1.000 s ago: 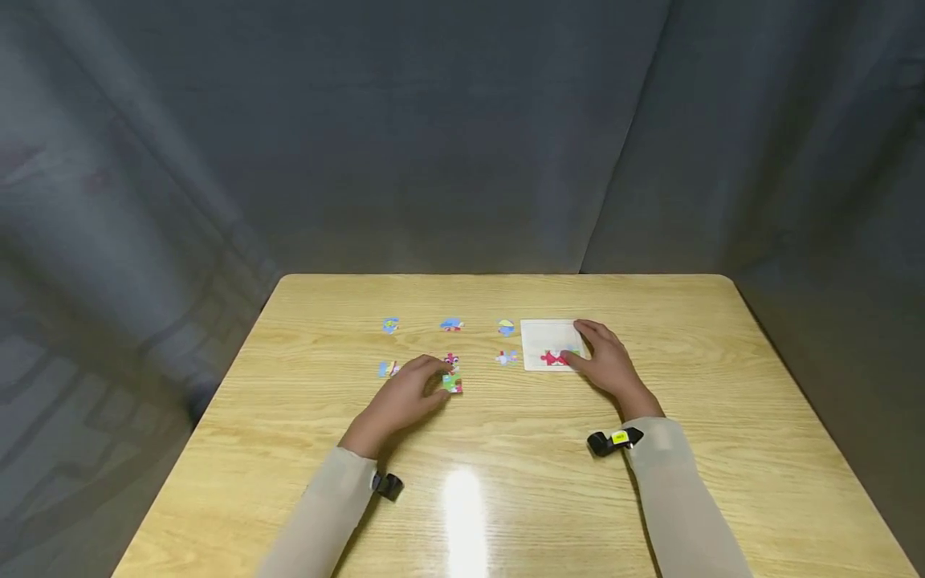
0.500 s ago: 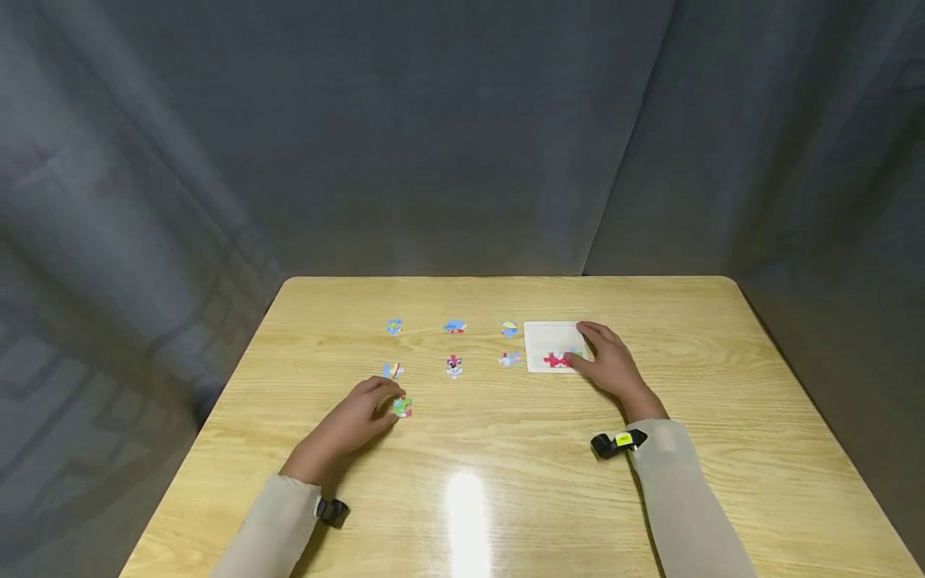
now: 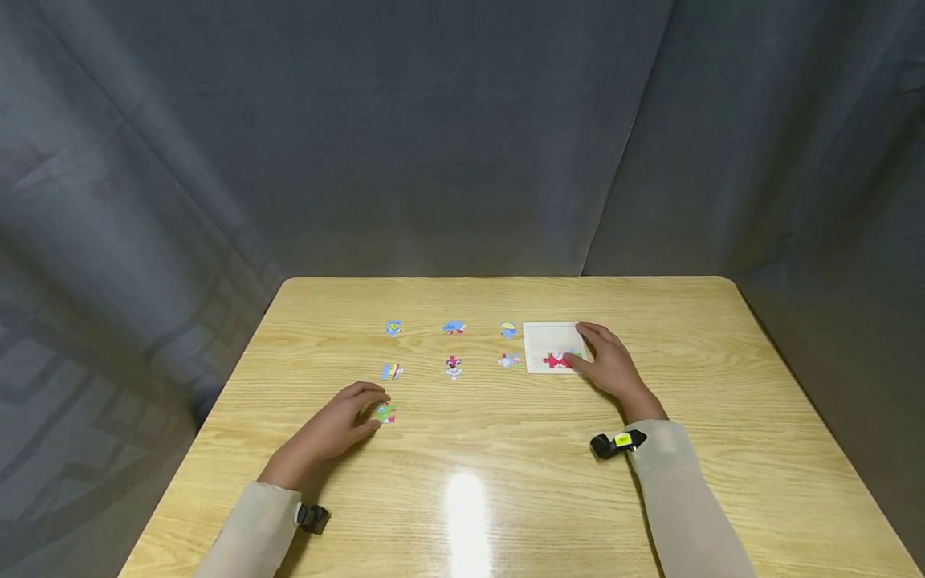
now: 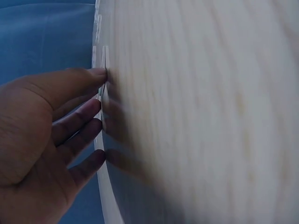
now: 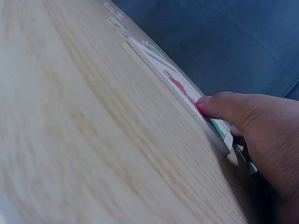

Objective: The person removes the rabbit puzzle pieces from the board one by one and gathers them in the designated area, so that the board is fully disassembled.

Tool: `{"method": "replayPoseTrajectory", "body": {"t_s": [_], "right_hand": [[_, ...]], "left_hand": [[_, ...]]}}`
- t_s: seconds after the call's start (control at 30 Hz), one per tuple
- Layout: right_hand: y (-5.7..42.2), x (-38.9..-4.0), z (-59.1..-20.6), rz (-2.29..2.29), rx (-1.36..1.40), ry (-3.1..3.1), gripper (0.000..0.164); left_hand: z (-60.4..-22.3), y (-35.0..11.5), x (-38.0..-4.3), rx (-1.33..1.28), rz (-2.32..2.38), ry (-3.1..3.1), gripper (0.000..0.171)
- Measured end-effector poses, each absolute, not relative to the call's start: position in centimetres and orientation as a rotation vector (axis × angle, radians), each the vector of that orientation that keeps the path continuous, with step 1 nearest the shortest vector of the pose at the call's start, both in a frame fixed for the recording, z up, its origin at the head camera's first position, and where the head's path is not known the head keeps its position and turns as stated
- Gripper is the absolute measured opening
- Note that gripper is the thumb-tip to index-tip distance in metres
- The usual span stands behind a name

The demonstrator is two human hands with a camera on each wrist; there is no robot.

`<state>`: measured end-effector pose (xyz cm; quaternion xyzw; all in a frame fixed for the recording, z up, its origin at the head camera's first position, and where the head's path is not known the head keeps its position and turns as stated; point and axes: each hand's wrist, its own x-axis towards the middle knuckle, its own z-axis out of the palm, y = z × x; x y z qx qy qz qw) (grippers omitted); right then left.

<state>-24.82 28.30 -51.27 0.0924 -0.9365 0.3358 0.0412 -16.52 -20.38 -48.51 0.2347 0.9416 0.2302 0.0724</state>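
Observation:
At the left of the puzzle pieces, my left hand [image 3: 338,421] holds a green puzzle piece [image 3: 386,413] flat at the tabletop, thumb on its near side and fingers on its far side. The left wrist view sees this hand [image 4: 60,116] edge-on, fingertips down at the wood. My right hand [image 3: 613,368] grips the right side of a white puzzle tray [image 3: 549,335], fingers at its far corner. In the right wrist view the thumb [image 5: 217,105] presses on a red puzzle piece [image 5: 176,84] inside the tray. A green piece [image 5: 217,127] lies beside it, partly hidden.
Loose puzzle pieces lie in two rows left of the tray: a blue one [image 3: 393,328], a blue-and-red one [image 3: 454,327], a yellow-and-blue one [image 3: 509,330], a striped one [image 3: 392,372], a pink face [image 3: 453,367] and a pale one [image 3: 509,360]. Grey curtains [image 3: 433,144] surround the wooden table [image 3: 535,498].
My left hand has slid the green piece left and nearer, away from the pink face piece, to below the striped one. The right hand has stayed on the tray.

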Motion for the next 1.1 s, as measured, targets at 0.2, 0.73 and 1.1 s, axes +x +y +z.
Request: {"method": "replayPoseTrajectory", "body": {"t_s": [0.2,0.73,1.1], "right_hand": [[28.4,-24.9,-51.4,1.019,0.291,-2.868,0.073],[28.1,-24.8,-51.6,1.061,0.287,-2.884,0.074],[27.3,-25.0,-51.3,1.037,0.294,-2.872,0.072]], "left_hand": [[-48.1,-20.2,-16.4,0.718,0.669,2.838,0.043],[-46.5,-16.9,-17.0,0.643,0.677,2.865,0.045],[-45.6,-12.0,-18.7,0.743,0.816,2.883,0.045]]}}
